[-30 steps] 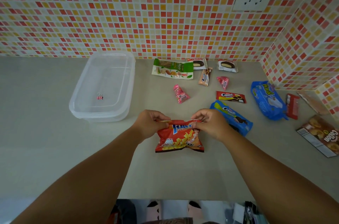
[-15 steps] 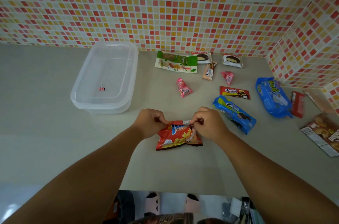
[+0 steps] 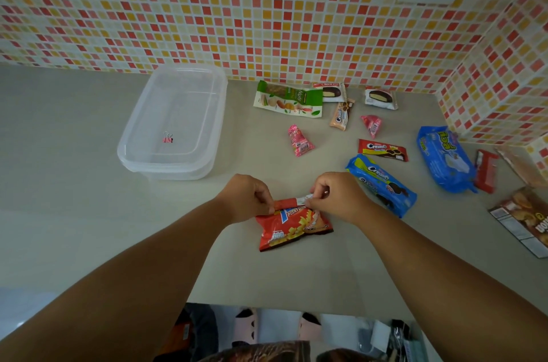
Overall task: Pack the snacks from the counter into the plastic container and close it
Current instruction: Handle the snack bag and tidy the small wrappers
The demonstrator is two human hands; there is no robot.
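Observation:
A red potato-snack bag (image 3: 292, 228) lies on the counter in front of me. My left hand (image 3: 247, 198) pinches the left end of its folded top edge and my right hand (image 3: 336, 195) pinches the right end. The clear plastic container (image 3: 130, 151) stands to the upper left, with its lid nested on it and a small pink binder clip (image 3: 167, 137) on top. Other snacks lie behind and to the right: a green nut pack (image 3: 287, 99), a pink candy (image 3: 299, 140) and a blue Cream-O pack (image 3: 382, 183).
More snacks sit by the right wall: a blue biscuit bag (image 3: 443, 158), a red Cream-O bar (image 3: 382, 150), a red wafer (image 3: 486, 170), two choco pies (image 3: 381, 98) and a brown box (image 3: 527, 219). The tiled wall closes the back and right. The counter's front edge is near me.
The top of the red bag has been folded down further, so the bag looks shorter. Both hands stay on its top edge. The camera has tilted slightly.

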